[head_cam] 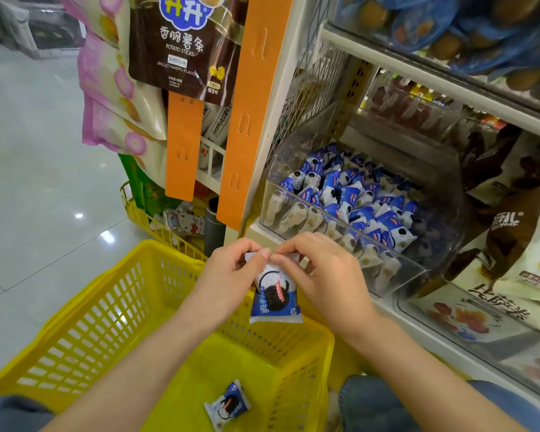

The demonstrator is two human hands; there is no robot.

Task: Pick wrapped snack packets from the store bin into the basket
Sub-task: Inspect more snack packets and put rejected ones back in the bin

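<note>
A blue-and-white wrapped snack packet (275,297) hangs above the far rim of the yellow basket (85,325). My left hand (231,275) and my right hand (325,272) both pinch its top seam from either side. A second, similar packet (228,405) lies on the basket's floor. To the right, the clear store bin (399,285) on the shelf holds several more blue-and-white packets (353,198).
An orange shelf post (247,120) stands just behind my hands. Hanging snack bags (175,42) fill the upper left, with a second yellow basket (147,219) below them. More bagged snacks (512,244) sit right of the bin. My knees show at the bottom edge.
</note>
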